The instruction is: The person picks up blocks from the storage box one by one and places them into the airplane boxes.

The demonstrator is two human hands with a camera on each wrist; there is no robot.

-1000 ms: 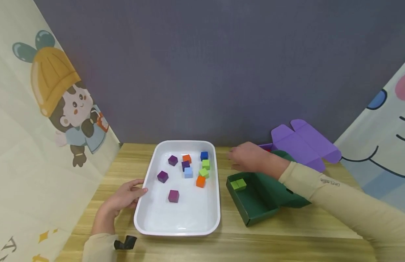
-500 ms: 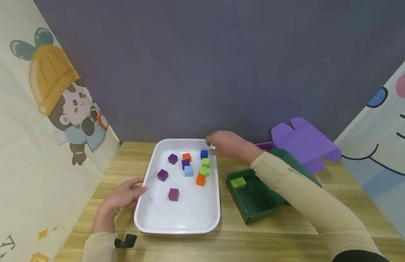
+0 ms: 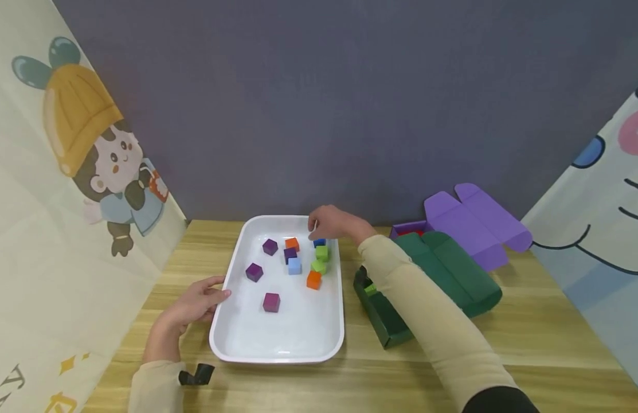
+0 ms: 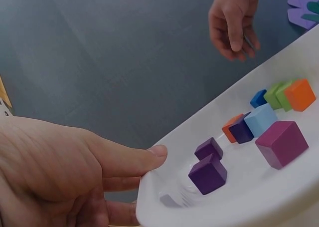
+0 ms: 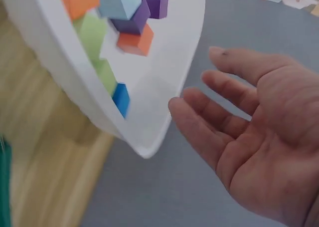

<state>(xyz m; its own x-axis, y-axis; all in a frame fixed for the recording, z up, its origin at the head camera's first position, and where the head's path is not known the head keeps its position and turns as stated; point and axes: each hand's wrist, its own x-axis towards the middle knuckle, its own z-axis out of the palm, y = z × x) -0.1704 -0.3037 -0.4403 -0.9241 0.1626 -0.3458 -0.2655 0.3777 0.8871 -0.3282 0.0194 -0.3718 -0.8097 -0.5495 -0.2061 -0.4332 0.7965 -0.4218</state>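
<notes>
Clearly, the blue cube (image 3: 320, 243) lay just below the right hand (image 3: 333, 222), the nearer one, loosely spread and empty; the left hand (image 3: 196, 302) pinched the white tray (image 3: 277, 344) opposite.

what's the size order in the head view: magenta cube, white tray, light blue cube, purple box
1. White tray
2. Purple box, partly hidden
3. Magenta cube and light blue cube: too close to rank; the magenta one is nearer the camera.
</notes>
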